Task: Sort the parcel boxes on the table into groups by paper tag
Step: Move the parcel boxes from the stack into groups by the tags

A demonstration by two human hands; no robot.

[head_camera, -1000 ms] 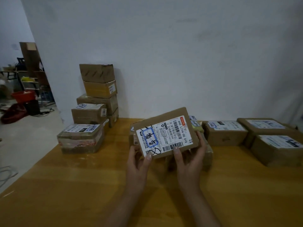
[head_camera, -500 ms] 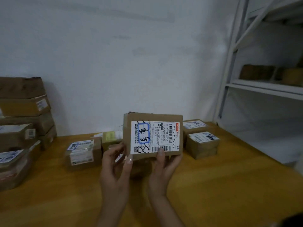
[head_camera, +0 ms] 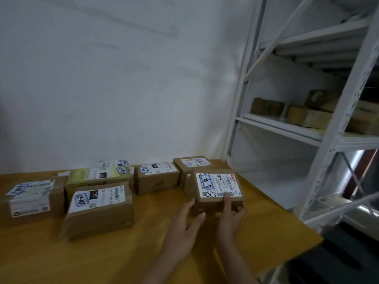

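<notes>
White wall [head_camera: 123, 78] fills the background, and a steel shelving rack [head_camera: 328, 140] stands off the table's right end with brown shelf parcels [head_camera: 266, 106] on its middle level. Below runs the wooden table [head_camera: 102, 261], and its right edge is close to where I'm working.

On it, from the left, are a taped parcel stack [head_camera: 30, 198] and a big box tagged 150 [head_camera: 98, 210] with a green-taped box [head_camera: 98, 177] behind it. Further right are a mid-sized box [head_camera: 156, 178] and a rear box [head_camera: 192, 162] near the wall.

The held parcel box [head_camera: 215, 189] sits tilted just in front of that rear box, paper tag up, showing a blue stamp and a black scrawl. Both hands have it. The left hand [head_camera: 184, 222] cups the near left corner with curled fingers. The right hand [head_camera: 230, 219] wraps the near right corner, thumb [head_camera: 226, 199] pressed on the barcode. I can't tell whether its underside is on the table, because the hands hide it.

Risks as I judge them:
- **Misread tag:** the thumb covers part of the tag, so I could misread it and put the box in the wrong group.
- **Tilted set-down:** it may ride up on the rear box or shove it out of line.
- **Too far right:** it goes over the table edge toward the rack.
</notes>
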